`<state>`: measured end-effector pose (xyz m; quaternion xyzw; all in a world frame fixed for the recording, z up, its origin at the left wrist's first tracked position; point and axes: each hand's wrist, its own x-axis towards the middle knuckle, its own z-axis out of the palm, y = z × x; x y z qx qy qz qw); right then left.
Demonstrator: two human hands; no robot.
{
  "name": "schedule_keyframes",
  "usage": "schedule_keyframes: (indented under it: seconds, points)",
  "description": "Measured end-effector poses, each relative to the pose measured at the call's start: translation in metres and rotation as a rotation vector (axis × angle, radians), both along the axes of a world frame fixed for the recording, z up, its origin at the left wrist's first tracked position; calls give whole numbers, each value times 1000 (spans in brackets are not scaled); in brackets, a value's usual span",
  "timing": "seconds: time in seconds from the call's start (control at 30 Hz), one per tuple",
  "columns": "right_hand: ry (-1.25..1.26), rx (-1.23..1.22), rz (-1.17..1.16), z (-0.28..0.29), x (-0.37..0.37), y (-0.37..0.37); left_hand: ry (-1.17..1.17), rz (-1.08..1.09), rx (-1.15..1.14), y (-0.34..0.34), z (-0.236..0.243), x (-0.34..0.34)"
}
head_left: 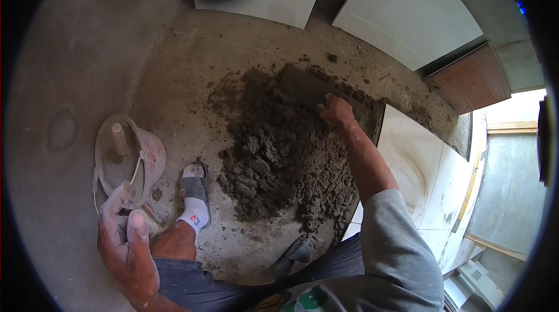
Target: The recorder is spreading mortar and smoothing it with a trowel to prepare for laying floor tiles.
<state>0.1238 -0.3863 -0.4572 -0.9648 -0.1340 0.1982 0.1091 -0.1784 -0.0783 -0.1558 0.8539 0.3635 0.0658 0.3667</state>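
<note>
A person is bending over a big heap of dark, lumpy mix (273,160) that is sitting on the grey floor (227,248), right in front of their feet. The right hand (336,110) is stretching out over the far side of the heap, and its fingers are curling in together. Something flat and dark (303,86) is lying just beyond those fingers, but I cannot tell if it is a tool or a smooth bit of the mix, so I cannot tell if the hand is clamping on anything. The left hand (125,236) is hanging in the air, with its thumb and fingers bending a little and standing apart, and white dust is covering the fingertips. Near that hand, a dusty bucket (153,152) with red smears is sitting on the floor, and a round wooden stick (120,140) is showing inside it. Between the bucket and the heap, a foot in a white sock (195,213) is wearing a grey sandal (194,185). The other foot (300,251) is resting near the heap's close edge. On the right, white floor tiles (428,181) are lying just beside the mix. Farther off, two big pale slabs (402,6) are showing at the top, and a thin green line of light (384,33) is crossing one. A smaller reddish-brown tile (470,79) is sitting next to that slab.
</note>
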Motion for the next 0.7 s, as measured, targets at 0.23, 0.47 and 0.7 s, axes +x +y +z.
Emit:
schedule_keyframes:
  seconds: [0.23,0.47,0.7]
  points:
    - [184,17,163,8,-77,18,-34,-46,60,-4,2,10]
    - [227,-19,306,12,-109,24,-33,-48,51,-17,-5,18]
    - [327,4,253,13,-161,20,-154,4,-26,-25,-5,12]
